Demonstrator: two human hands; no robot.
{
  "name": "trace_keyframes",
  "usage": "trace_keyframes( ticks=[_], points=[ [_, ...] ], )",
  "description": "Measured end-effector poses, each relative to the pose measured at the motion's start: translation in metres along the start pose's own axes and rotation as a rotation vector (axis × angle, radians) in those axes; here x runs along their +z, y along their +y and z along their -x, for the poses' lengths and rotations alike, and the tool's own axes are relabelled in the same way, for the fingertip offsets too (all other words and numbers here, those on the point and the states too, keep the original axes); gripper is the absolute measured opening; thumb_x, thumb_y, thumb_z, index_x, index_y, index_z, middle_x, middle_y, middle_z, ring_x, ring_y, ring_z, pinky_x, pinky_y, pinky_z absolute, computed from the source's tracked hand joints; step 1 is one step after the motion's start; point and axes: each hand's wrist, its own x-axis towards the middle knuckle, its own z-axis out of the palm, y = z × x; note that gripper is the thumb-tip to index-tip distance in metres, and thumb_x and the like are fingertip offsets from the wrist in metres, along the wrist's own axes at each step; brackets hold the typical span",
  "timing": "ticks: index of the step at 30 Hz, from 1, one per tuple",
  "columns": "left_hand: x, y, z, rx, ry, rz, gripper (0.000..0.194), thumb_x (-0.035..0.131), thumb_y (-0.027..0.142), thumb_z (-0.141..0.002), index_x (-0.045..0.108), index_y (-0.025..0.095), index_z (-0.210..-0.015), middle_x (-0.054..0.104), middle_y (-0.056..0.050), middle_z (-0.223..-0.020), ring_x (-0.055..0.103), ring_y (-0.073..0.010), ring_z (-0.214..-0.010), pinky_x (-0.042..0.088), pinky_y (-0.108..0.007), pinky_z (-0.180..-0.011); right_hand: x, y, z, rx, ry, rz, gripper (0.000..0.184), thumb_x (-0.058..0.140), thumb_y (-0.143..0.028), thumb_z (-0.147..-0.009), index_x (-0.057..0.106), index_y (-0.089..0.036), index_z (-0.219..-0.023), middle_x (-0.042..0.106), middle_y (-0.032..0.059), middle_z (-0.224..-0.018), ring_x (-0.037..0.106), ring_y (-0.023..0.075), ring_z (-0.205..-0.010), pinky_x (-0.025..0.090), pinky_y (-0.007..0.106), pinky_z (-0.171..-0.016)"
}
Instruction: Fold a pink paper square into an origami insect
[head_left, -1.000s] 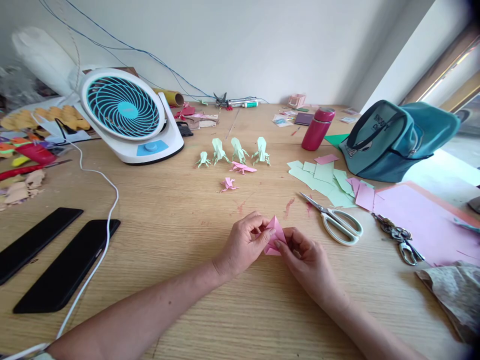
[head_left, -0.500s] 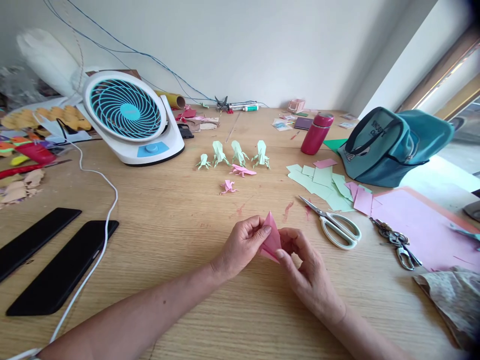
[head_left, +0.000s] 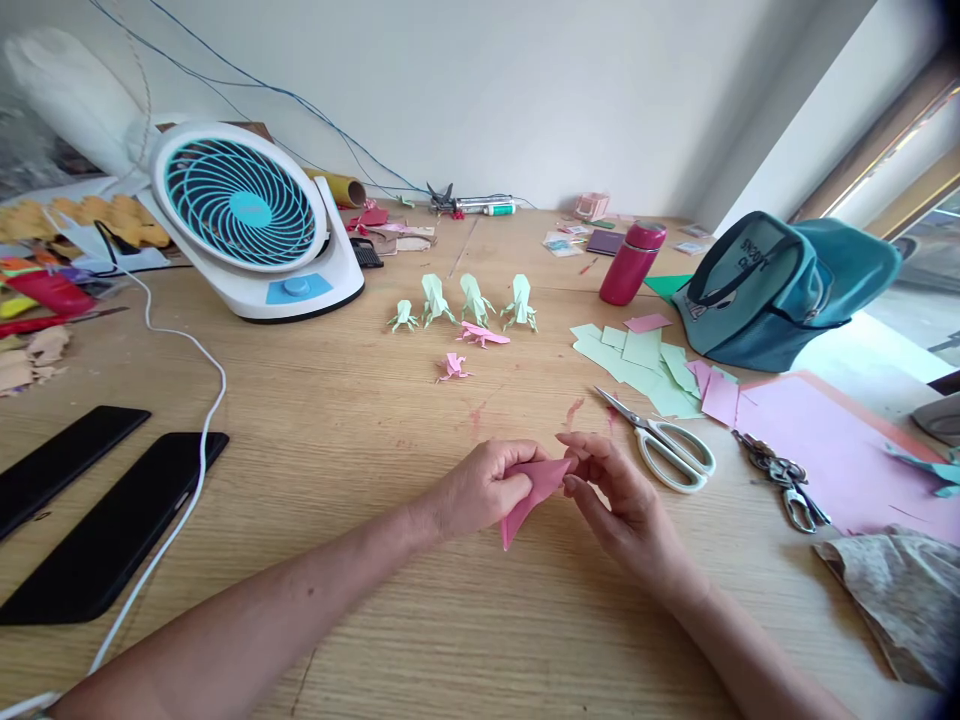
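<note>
A folded pink paper (head_left: 532, 492) is held just above the wooden table (head_left: 360, 420), its point aimed down and to the left. My left hand (head_left: 480, 488) pinches its left side with closed fingers. My right hand (head_left: 619, 505) grips its right end between thumb and fingertips. Beyond my hands stand three pale green origami figures (head_left: 472, 300) with a smaller one (head_left: 403, 316), and two small pink origami pieces (head_left: 484, 336) lie in front of them.
White-handled scissors (head_left: 664, 442) lie right of my hands, then a bunch of keys (head_left: 784, 480). Green and pink paper scraps (head_left: 652, 362), a pink sheet (head_left: 840, 450), a teal bag (head_left: 780, 285) and a red bottle (head_left: 630, 262) fill the right. A fan (head_left: 247, 222), white cable (head_left: 195, 440) and two black phones (head_left: 112, 520) sit left.
The pink paper has turned from standing point-up to lying lengthwise with its point down-left. Both hands kept hold and shifted slightly, my right hand rising to the paper's right end.
</note>
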Motion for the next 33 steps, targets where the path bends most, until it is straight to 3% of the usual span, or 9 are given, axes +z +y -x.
trace_keyframes(
  ticks=[6, 10, 20, 22, 25, 28, 33],
  points=[
    [0.000, 0.000, 0.001, 0.098, -0.026, -0.199, 0.020, 0.044, 0.007, -0.076, 0.058, 0.018, -0.066, 0.054, 0.002, -0.062, 0.050, -0.0131, -0.062, 0.037, -0.024, -0.059, -0.015, -0.007, -0.006, -0.157, -0.202, 0.179, 0.033, 0.047, -0.008, -0.094, 0.061, -0.028, -0.117, 0.057, 0.0045, -0.094, 0.058, 0.0188, -0.085, 0.050, 0.034, -0.075],
    [-0.001, 0.000, 0.000, 0.100, -0.054, -0.255, 0.020, 0.044, 0.009, -0.079, 0.059, 0.018, -0.070, 0.056, 0.001, -0.066, 0.053, -0.0145, -0.067, 0.038, -0.024, -0.060, -0.018, -0.009, -0.008, -0.203, -0.273, 0.238, 0.033, 0.049, -0.008, -0.094, 0.064, -0.028, -0.115, 0.056, 0.0050, -0.092, 0.059, 0.0183, -0.084, 0.050, 0.032, -0.071],
    [-0.004, 0.004, 0.001, 0.100, -0.116, -0.329, 0.023, 0.045, 0.010, -0.085, 0.067, 0.017, -0.088, 0.062, 0.000, -0.076, 0.056, -0.0139, -0.072, 0.041, -0.024, -0.064, -0.021, -0.007, -0.009, -0.242, -0.230, 0.285, 0.022, 0.056, -0.012, -0.094, 0.068, -0.025, -0.107, 0.059, 0.0047, -0.090, 0.060, 0.0156, -0.079, 0.050, 0.029, -0.067],
    [-0.003, 0.005, 0.002, 0.135, -0.107, -0.386, 0.015, 0.052, 0.023, -0.091, 0.066, 0.017, -0.091, 0.064, -0.001, -0.080, 0.057, -0.0145, -0.074, 0.042, -0.025, -0.067, -0.020, -0.006, -0.009, -0.249, -0.212, 0.277, 0.017, 0.058, -0.012, -0.094, 0.068, -0.023, -0.103, 0.059, 0.0049, -0.090, 0.060, 0.0149, -0.077, 0.050, 0.028, -0.065],
    [0.000, 0.003, 0.002, 0.183, -0.072, -0.508, 0.029, 0.069, 0.044, -0.085, 0.064, 0.016, -0.090, 0.065, -0.002, -0.084, 0.058, -0.0171, -0.078, 0.042, -0.027, -0.071, -0.020, -0.005, -0.008, -0.256, -0.196, 0.278, 0.013, 0.059, -0.011, -0.093, 0.067, -0.020, -0.099, 0.059, 0.0048, -0.088, 0.059, 0.0139, -0.076, 0.049, 0.027, -0.064],
    [0.004, 0.000, 0.002, 0.218, -0.026, -0.590, 0.022, 0.072, 0.035, -0.083, 0.065, 0.016, -0.094, 0.068, -0.003, -0.088, 0.061, -0.0191, -0.084, 0.044, -0.030, -0.077, -0.020, -0.005, -0.009, -0.255, -0.192, 0.287, 0.011, 0.059, -0.010, -0.093, 0.065, -0.019, -0.096, 0.059, 0.0049, -0.088, 0.059, 0.0139, -0.076, 0.048, 0.027, -0.064],
    [0.006, 0.000, 0.002, 0.312, 0.011, -0.585, 0.014, 0.058, 0.022, -0.094, 0.067, 0.016, -0.104, 0.072, -0.002, -0.094, 0.062, -0.0174, -0.087, 0.044, -0.031, -0.084, -0.021, -0.006, -0.009, -0.243, -0.152, 0.295, 0.011, 0.059, -0.010, -0.093, 0.064, -0.020, -0.095, 0.060, 0.0039, -0.087, 0.059, 0.0144, -0.077, 0.049, 0.028, -0.067]
  ],
)
